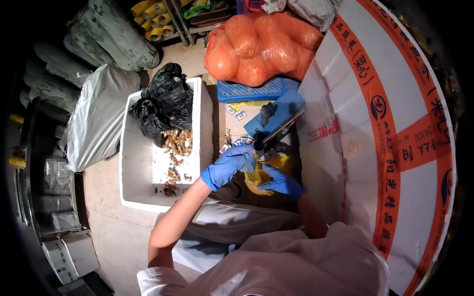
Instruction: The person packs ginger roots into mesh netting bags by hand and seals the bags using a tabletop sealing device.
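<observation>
Farthest to my left, well apart from my hands, long green gourds point(118, 37) lie above a stuffed white sack point(101, 116). Nearer, just left of my left hand, is a white foam box point(136, 190); a crumpled black plastic bag point(165, 101) and knobbly brown pieces point(177, 143) are inside it.

My left hand point(228, 166), in a blue glove, has its fingers closed on the gathered neck of a yellow bag point(254, 182), close to the black end of a blue device point(276, 113). The bag hangs between my hands. Beyond my left hand, small printed cards point(241, 115) lie on the floor, with a blue plastic stand point(247, 91) and a red net sack point(261, 49) of round things farther out.

My right hand point(280, 182), gloved too, touches the bag's lower right side; I can't tell how firmly its fingers close. To its right stand white foam walls with orange tape point(382, 143).
</observation>
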Tool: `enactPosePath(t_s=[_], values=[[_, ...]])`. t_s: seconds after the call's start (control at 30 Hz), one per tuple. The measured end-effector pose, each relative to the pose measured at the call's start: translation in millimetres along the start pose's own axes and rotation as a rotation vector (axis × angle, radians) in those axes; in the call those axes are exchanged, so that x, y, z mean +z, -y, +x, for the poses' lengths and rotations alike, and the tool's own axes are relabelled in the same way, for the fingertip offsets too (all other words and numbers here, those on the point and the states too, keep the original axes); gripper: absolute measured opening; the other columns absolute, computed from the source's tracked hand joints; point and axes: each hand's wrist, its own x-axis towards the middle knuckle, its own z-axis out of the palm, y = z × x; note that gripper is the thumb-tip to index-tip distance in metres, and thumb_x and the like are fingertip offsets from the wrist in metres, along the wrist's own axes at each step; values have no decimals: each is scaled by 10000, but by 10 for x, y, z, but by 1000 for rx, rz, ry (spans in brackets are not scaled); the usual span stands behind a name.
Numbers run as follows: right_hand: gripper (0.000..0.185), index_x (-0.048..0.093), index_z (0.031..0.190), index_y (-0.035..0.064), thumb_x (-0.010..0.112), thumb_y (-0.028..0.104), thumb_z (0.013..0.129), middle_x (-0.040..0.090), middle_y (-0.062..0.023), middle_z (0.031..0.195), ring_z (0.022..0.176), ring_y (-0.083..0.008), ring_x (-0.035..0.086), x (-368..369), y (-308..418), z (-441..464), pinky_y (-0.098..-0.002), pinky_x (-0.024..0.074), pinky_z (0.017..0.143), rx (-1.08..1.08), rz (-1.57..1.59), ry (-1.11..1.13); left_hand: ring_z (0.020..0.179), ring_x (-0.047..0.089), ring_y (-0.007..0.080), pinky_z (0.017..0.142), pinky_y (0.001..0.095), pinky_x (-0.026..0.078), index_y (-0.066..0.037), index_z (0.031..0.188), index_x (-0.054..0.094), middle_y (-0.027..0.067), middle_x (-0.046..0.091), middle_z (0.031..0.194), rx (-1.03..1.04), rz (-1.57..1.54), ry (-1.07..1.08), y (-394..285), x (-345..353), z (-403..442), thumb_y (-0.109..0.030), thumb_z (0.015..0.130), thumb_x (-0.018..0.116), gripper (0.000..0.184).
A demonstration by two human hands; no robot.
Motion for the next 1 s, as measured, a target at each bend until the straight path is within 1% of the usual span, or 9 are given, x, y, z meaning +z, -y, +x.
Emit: enactPosePath(t_s=[0.07, 0.1, 0.33, 0.43, 0.47, 0.6, 0.77, 0.83, 1.0], values=[[703, 370, 1193, 22, 733, 212, 621, 476, -99, 1122, 1032, -178, 437, 9, 474, -7, -287, 337, 890, 105, 252, 187, 841, 525, 85, 737, 204, 432, -7, 1002, 539, 30, 571, 909, -15, -118, -33, -365, 208, -111, -99, 835, 503, 194], [751, 336, 1212, 24, 746, 196, 606, 471, -91, 1127, 1033, -171, 437, 13, 614, -26, -282, 331, 899, 121, 331, 200, 651, 534, 103, 586, 201, 429, -22, 984, 535, 22, 555, 746, 1, -175, -105, -663, 485, -219, -156, 825, 525, 208], [635, 359, 1197, 29, 679, 4, 648, 473, -79, 1143, 1047, -139, 454, 140, 1189, -3, -266, 365, 898, -8, 468, 97, 633, 553, 98, 571, 185, 465, -17, 892, 525, 23, 553, 725, 285, -234, -192, -1608, 1143, -402, -137, 833, 506, 136], [509, 418, 1148, 12, 611, -73, 685, 523, -68, 1074, 955, -149, 522, 367, 1143, 207, -272, 432, 822, -188, 867, -180, 627, 539, 88, 563, 174, 452, -19, 875, 521, 29, 552, 735, 357, -202, -108, -1822, 1303, -344, -151, 851, 479, 141], [509, 418, 1148, 12, 611, -73, 685, 523, -68, 1074, 955, -149, 522, 390, 1197, 212, -272, 432, 822, -196, 855, -174, 635, 522, 68, 596, 165, 429, -10, 888, 519, 24, 553, 759, 383, -17, 115, -1878, 1299, -311, -198, 869, 450, 202], [404, 469, 1089, 0, 582, -52, 705, 543, -79, 1029, 912, -176, 546, 395, 1306, 277, -293, 434, 816, -456, 932, -315, 826, 491, 80, 728, 201, 391, -16, 1035, 469, 31, 532, 963, 752, 526, -165, -2067, 1341, -374, -266, 878, 420, 300], [386, 463, 1104, 1, 573, -17, 735, 537, -68, 1051, 948, -143, 517, 35, 1736, 11, -279, 416, 830, -526, 820, -413, 1111, 370, 165, 939, 295, 297, -39, 1258, 273, 53, 331, 1267, 683, 694, -240, -1667, 725, -387, -431, 706, 622, 762], [409, 471, 1111, 28, 620, 36, 730, 518, -52, 1088, 976, -114, 494, -106, 1844, -15, -253, 408, 839, -548, 888, -415, 1138, 356, 193, 942, 305, 295, -33, 1262, 276, 81, 369, 1235, 563, 435, -109, -1413, 934, -359, -325, 583, 745, 876], [406, 469, 1098, -6, 624, 123, 745, 529, -75, 1077, 973, -129, 497, -373, 2282, -296, -258, 404, 828, -634, 541, -509, 1061, 427, 169, 899, 281, 348, -32, 1241, 305, 67, 441, 1161, 435, 127, -140, -1228, 1374, -298, -57, 662, 656, 678]])
